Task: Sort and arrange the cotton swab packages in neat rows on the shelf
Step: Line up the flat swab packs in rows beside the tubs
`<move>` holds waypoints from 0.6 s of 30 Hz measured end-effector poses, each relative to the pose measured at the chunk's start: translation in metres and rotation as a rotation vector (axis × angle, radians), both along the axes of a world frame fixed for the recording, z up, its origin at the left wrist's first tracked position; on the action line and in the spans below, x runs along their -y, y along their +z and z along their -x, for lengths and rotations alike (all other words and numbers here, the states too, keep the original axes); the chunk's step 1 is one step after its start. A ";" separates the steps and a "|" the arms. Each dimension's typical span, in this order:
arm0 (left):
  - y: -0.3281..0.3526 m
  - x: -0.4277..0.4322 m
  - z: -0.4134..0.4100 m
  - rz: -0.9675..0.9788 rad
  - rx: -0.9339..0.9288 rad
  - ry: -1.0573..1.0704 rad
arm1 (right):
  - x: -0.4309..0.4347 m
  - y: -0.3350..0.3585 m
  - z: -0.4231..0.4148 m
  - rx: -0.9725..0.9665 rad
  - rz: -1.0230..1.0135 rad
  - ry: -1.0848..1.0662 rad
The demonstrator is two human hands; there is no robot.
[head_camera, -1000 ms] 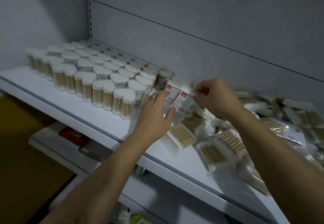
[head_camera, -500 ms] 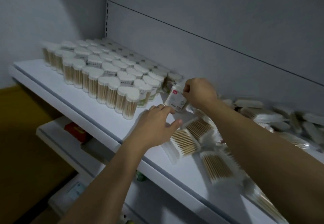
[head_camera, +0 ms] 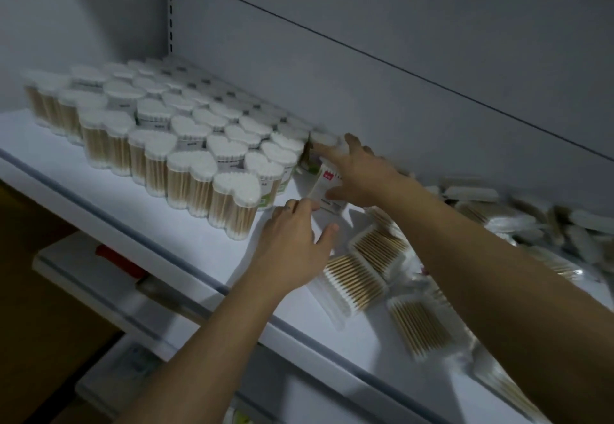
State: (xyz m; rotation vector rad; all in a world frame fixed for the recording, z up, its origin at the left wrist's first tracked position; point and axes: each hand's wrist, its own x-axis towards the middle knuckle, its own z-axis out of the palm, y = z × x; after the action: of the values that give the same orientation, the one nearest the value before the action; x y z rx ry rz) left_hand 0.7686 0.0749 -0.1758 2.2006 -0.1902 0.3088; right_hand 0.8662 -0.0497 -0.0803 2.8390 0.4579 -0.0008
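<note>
While the white labelled package (head_camera: 327, 181) is pinched upright in the right hand (head_camera: 360, 174), it sits just right of the block of heart-lidded swab tubs (head_camera: 186, 144), close to the back panel (head_camera: 365, 68) of the shelf (head_camera: 186, 234). A red mark is seen on its upper face; its lower edge looks close to the shelf surface, but contact cannot be confirmed. The right-hand fingers are curled round it, with some spread toward the rearmost tub (head_camera: 324, 139).

The left hand (head_camera: 295, 241) is held loosely open, palm down, fingertips just touching or just short of the package's lower corner; nothing is gripped by it. It lies partly over a flat clear pack of wooden-stick swabs (head_camera: 354, 282).

Further right, more flat packs (head_camera: 418, 327) are scattered at mixed angles, and a loose heap of other packages (head_camera: 531, 217) is piled against the back panel. That side is unsorted.

Step in hand, judged: the package is being seated at the rear as the start of a new row next to the tubs.

To be done well:
- The package should be squared to the back panel and butted against the tub block, no gap.
- Label should be faced forward, upright.
- The base should be steadied by the left hand while the right lets go, since a narrow box may tip.
- The neighbouring tubs should not be nudged; they are packed tight and one push could skew the rows.
- Flat packs under the left wrist should be cleared before the row is extended forward.
</note>
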 end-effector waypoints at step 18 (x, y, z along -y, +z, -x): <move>-0.005 0.000 -0.002 -0.137 0.025 -0.058 | 0.002 0.003 -0.009 0.002 0.152 -0.009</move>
State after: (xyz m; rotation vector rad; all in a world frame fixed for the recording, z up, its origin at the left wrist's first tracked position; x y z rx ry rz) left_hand 0.7708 0.0750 -0.1808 2.3227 -0.2963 0.2986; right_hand 0.8756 -0.0520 -0.0770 2.6922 0.4261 -0.0334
